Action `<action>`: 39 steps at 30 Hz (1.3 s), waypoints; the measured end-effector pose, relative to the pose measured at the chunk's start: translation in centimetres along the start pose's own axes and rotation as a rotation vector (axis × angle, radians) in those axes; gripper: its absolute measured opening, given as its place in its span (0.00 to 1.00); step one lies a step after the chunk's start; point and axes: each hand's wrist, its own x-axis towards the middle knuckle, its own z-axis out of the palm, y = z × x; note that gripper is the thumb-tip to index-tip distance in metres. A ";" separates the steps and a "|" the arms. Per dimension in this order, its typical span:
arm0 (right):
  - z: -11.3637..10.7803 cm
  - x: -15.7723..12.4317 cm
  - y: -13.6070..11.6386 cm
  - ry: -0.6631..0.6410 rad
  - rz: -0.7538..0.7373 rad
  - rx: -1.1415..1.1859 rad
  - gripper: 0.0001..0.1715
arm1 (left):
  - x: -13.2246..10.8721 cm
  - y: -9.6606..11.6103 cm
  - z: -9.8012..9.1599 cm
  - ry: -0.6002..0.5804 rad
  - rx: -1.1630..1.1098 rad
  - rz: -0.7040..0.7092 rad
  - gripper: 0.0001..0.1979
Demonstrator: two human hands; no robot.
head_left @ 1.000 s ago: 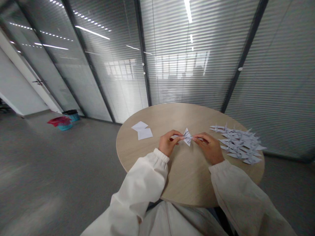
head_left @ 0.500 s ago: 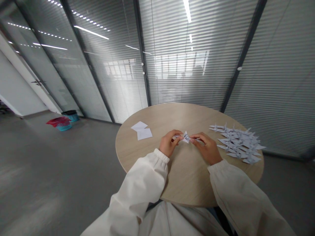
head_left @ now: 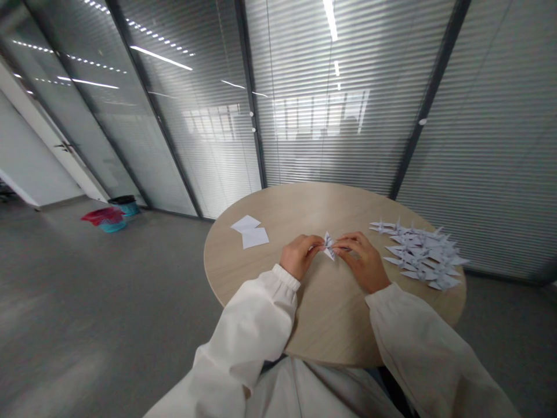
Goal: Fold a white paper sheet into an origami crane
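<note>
Between my two hands, just above the round wooden table [head_left: 331, 325], is a small white origami crane [head_left: 329, 246] with pointed ends showing above and below. My left hand [head_left: 300, 254] pinches its left side between thumb and fingers. On the right side, my right hand [head_left: 362, 259] grips it in the same way, thumb below and fingers above. The fingertips hide part of the folds. To the right of my right hand lies a crowded group of folded paper cranes [head_left: 424, 253].
Two white paper pieces [head_left: 255, 237] lie at the table's left. Beyond the table's far edge stands a glass partition with blinds [head_left: 326, 151]. On the floor at left are a bin with a red liner [head_left: 107, 219] and a bin with a black liner [head_left: 126, 204].
The crane has turned slightly between my fingers, and its points now stand out more above and below. My fingers have drawn a little closer together around it.
</note>
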 end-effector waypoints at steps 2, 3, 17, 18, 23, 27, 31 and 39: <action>0.1 -0.1 0.3 0.015 -0.009 -0.030 0.09 | -0.1 0.0 0.1 -0.010 0.078 0.076 0.09; 0.2 -0.2 0.4 0.018 -0.012 -0.045 0.09 | -0.2 0.0 0.1 -0.015 0.111 0.107 0.09; 0.1 -0.3 0.5 -0.137 -0.116 -0.303 0.08 | -0.2 0.6 -0.1 -0.092 0.110 0.183 0.11; 0.1 -0.2 0.4 -0.142 -0.110 -0.301 0.08 | -0.2 0.6 0.0 -0.089 0.085 0.161 0.11; 0.1 -0.1 0.0 -0.072 -0.033 -0.136 0.10 | 0.0 0.4 -0.1 -0.084 -0.087 0.035 0.12; 0.0 -0.2 0.3 0.040 0.152 0.131 0.20 | 0.1 0.3 0.1 -0.071 -0.293 -0.105 0.15; -0.2 -0.1 0.6 -0.044 0.347 0.375 0.23 | 0.1 0.3 0.4 -0.106 -0.466 -0.155 0.14; -0.1 -0.2 0.5 -0.203 0.466 0.603 0.16 | 0.1 0.6 0.0 -0.135 -0.658 -0.231 0.15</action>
